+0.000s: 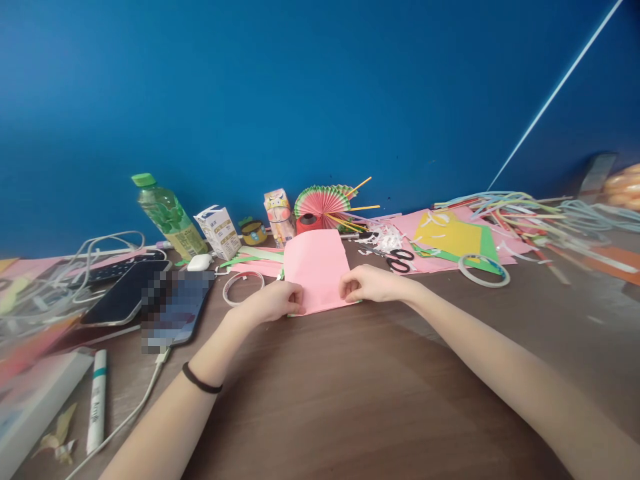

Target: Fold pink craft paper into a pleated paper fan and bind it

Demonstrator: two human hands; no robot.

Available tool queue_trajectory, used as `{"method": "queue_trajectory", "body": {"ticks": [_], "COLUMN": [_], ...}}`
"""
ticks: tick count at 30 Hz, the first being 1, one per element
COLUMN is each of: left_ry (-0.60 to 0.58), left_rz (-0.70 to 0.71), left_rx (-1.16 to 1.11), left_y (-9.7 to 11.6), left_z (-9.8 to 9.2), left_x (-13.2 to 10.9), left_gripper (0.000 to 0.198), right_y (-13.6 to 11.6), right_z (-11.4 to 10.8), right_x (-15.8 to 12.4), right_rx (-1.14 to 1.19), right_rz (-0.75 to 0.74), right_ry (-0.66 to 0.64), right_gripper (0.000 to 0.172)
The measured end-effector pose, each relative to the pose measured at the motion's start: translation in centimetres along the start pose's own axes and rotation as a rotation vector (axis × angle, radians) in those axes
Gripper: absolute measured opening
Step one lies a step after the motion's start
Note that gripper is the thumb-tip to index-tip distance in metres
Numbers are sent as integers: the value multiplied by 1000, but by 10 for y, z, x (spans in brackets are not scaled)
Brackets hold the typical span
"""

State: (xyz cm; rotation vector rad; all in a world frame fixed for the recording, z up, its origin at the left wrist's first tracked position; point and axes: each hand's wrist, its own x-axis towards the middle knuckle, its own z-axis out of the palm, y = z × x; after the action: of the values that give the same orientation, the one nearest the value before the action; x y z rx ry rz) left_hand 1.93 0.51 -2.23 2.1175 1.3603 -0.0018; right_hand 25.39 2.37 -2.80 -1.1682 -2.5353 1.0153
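A pink sheet of paper (pixel 319 267) lies on the brown table (pixel 350 393) in front of me. My left hand (pixel 277 301) pinches its near left corner, fingers curled closed. My right hand (pixel 367 283) pinches the near right corner the same way. A thin green edge shows under the sheet's near border. Black-handled scissors (pixel 400 259) lie just right of the sheet, and a roll of clear tape (pixel 243 287) lies just to its left.
At the left lie a phone (pixel 175 308) on a white cable, a second dark device (pixel 125 293), a marker (pixel 97 400) and a green bottle (pixel 167 215). Behind the sheet stand cartons and a paper fan (pixel 323 202). Coloured paper, strips and a tape ring (pixel 484 269) spread to the right.
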Motion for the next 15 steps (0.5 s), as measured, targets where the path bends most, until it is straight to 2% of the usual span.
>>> {"method": "queue_trajectory", "body": {"ticks": [5,15], "left_ry": [11,9], "left_rz": [-7,-10], "left_rx": [11,-7], "left_y": [0,0], "left_z": [0,0], "left_x": [0,0], "left_gripper": [15,12], "right_y": [-2,-1], "right_z": [-4,0], "right_x": [-1,-1], "right_rx": [-38,-74], "right_rz": [54,7], "right_ry": [-28,-41], "right_gripper": [11,14]}}
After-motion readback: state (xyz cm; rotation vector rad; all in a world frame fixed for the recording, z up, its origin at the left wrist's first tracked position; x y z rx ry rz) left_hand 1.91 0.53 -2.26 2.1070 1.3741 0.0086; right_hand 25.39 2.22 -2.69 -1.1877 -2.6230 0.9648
